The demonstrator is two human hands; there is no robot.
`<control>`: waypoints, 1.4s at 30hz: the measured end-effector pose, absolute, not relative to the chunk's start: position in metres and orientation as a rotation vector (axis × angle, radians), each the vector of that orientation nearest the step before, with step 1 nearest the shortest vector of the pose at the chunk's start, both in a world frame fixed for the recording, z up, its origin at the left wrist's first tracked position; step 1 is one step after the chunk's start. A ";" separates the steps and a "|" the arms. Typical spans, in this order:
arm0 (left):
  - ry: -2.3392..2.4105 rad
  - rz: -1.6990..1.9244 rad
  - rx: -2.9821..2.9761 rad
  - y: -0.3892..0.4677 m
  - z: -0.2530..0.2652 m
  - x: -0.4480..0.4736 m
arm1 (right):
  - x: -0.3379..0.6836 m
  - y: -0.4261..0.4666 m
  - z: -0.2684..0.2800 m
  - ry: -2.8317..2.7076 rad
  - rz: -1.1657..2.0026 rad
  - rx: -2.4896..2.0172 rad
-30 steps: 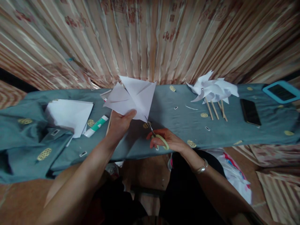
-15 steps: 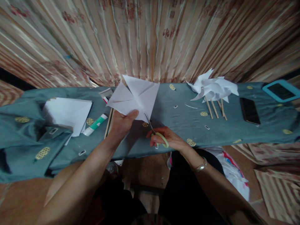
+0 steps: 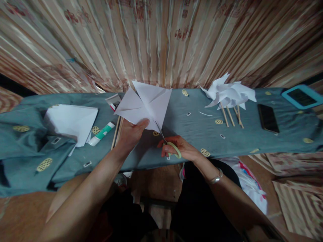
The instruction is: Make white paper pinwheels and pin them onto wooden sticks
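Observation:
My left hand (image 3: 131, 132) pinches the near edge of a square sheet of white paper (image 3: 157, 99), thumb on top. Slits run from the paper's corners toward its middle, and creases show on it. Green-handled scissors (image 3: 174, 149) are in my right hand (image 3: 178, 146), fingers in the loops. Their blades meet the paper at its near right corner, just right of my left thumb. Beneath my left wrist, thin wooden sticks (image 3: 116, 134) lie partly hidden. A small box (image 3: 114, 101) sits just left of the paper.
At left lie a stack of white paper (image 3: 72, 122) and a green-and-white glue stick (image 3: 102, 133). To the right are several white paper pinwheels (image 3: 230, 94) on sticks, a black phone (image 3: 268, 118) and a blue-framed tablet (image 3: 302, 97). A green cloth (image 3: 186, 134) covers the table; a curtain (image 3: 151, 43) hangs behind.
The view has shifted very slightly. Both hands, the paper and the scissors look almost the same as before.

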State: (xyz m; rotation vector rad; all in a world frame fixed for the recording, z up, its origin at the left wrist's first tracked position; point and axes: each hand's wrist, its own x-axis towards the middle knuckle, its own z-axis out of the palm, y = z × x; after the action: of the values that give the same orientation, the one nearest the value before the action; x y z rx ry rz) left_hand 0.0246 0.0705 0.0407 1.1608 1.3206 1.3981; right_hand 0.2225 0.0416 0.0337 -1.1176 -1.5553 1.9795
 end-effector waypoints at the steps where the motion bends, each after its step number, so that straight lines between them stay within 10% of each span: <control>1: 1.321 1.400 1.158 0.070 0.041 0.025 | 0.223 0.042 0.034 -1.555 1.979 -1.119; 42: 1.334 1.432 1.248 0.071 0.039 0.023 | 0.219 0.041 0.026 -1.450 1.979 -1.182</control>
State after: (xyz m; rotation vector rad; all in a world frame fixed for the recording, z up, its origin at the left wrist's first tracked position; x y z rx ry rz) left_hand 0.0228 0.0714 0.0385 1.2476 1.3338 1.4321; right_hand 0.2191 0.0408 0.0258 -1.1824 -1.4495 1.9787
